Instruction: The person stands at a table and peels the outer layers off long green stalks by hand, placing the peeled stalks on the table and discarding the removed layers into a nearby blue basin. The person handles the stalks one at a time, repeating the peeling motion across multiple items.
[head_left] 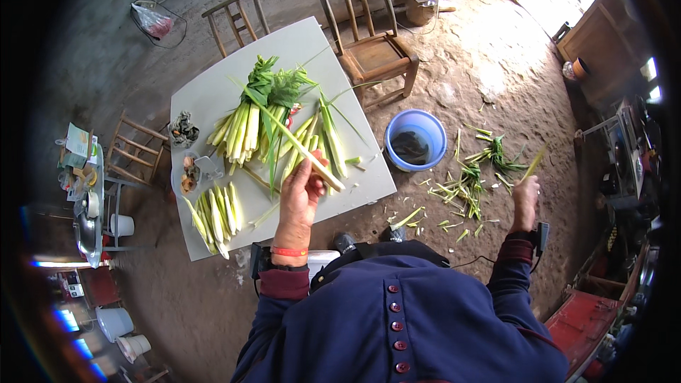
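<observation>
My left hand (304, 186) grips a long pale green stalk (298, 141), which looks like water bamboo, slanting above the table with its thick cut end towards me. Out to the right over the floor, my right hand (525, 199) is closed on a thin yellow-green strip (536, 161), probably a leaf sheath; motion blurs it. Beyond my left hand, a large bundle of stalks (246, 130) lies on the grey table (298, 37), its green leaves knotted. Loose unpeeled stalks (332, 141) rest beside it. Several peeled stalks (217, 218) lie in a row at the near left.
A blue bucket (415, 117) holding dark contents stands right of the table. Leaf scraps (471, 186) litter the earthen floor. Wooden chairs (378, 53) stand along the table's far side. A clear plastic container (205, 167) with scraps and a crumpled dark bag (183, 128) sit at the table's left.
</observation>
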Motion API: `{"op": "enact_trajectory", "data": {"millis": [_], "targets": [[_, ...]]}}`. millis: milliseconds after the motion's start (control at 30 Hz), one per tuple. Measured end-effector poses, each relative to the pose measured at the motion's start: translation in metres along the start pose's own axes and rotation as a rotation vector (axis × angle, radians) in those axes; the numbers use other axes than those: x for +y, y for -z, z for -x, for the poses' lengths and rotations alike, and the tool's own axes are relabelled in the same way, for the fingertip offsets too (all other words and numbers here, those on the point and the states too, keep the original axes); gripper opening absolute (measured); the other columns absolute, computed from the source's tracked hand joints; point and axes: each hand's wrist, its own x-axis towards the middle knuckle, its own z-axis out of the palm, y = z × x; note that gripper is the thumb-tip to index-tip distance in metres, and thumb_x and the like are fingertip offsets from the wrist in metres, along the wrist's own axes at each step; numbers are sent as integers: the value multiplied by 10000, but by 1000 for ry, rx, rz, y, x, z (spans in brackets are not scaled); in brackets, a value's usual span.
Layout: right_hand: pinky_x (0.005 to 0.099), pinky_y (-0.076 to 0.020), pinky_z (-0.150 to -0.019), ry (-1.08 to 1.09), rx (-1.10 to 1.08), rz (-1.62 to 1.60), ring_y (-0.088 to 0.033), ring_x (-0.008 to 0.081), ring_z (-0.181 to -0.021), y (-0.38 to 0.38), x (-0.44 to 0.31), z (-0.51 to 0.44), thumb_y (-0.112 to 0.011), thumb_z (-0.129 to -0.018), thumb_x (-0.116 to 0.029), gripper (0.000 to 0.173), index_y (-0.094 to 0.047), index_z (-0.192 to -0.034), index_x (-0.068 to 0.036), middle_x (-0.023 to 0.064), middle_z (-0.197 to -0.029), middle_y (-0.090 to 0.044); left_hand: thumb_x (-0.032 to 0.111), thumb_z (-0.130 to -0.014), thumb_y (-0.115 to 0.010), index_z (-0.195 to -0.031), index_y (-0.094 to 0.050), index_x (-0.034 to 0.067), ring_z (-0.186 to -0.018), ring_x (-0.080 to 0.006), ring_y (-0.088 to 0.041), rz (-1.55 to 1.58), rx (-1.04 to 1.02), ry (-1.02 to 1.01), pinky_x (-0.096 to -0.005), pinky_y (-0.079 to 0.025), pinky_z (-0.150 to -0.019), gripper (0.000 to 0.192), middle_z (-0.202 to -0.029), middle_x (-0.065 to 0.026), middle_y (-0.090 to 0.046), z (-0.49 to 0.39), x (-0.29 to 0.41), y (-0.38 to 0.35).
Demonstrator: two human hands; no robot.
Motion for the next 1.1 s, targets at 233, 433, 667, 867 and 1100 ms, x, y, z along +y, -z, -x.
{"op": "enact_trajectory", "data": {"millis": [233,433,667,867,1100], "targets": [[236,-539,-703,615,-558,-1159,-634,88,-764,71,-157,129,-666,-958,-147,300,-670,-1221,-3,49,-946,-723,220,-961,-686,-1168,-687,38,-607,2,-435,-249,-151,18,-160,-345,-532,276,-881,5,-679,28,-22,-43],[243,-551,-672,490,-1244,-1506,-643,82,-730,145,-232,207,-674,-966,-188,294,-681,-1170,24,21,-884,-694,170,-903,-759,-1081,-720,23,-566,8,-475,-564,-135,-100,-178,-336,-495,234,-732,55,-619,50,-25,-59],[249,-566,-690,325,-1379,-1605,-661,102,-735,147,-241,223,-678,-939,-110,212,-671,-1086,43,45,-887,-692,54,-860,-745,-1029,-723,15,-586,-70,-527,-1093,-85,-692,-245,-408,-502,175,-778,-23,-596,66,-16,-64],[250,-565,-684,230,-1428,-1652,-652,107,-703,138,-243,230,-642,-941,-75,139,-665,-1034,26,43,-838,-678,68,-842,-725,-1038,-718,64,-743,-265,-668,-1133,-60,-706,-359,-539,-644,196,-823,-81,-660,75,-17,-71],[246,-559,-662,277,-1415,-1687,-607,89,-616,120,-244,233,-628,-924,-84,131,-672,-1010,5,24,-764,-650,64,-856,-705,-1046,-702,52,-675,-270,-651,-1180,-76,-741,-359,-530,-597,190,-818,-94,-640,71,-25,-66]]}}
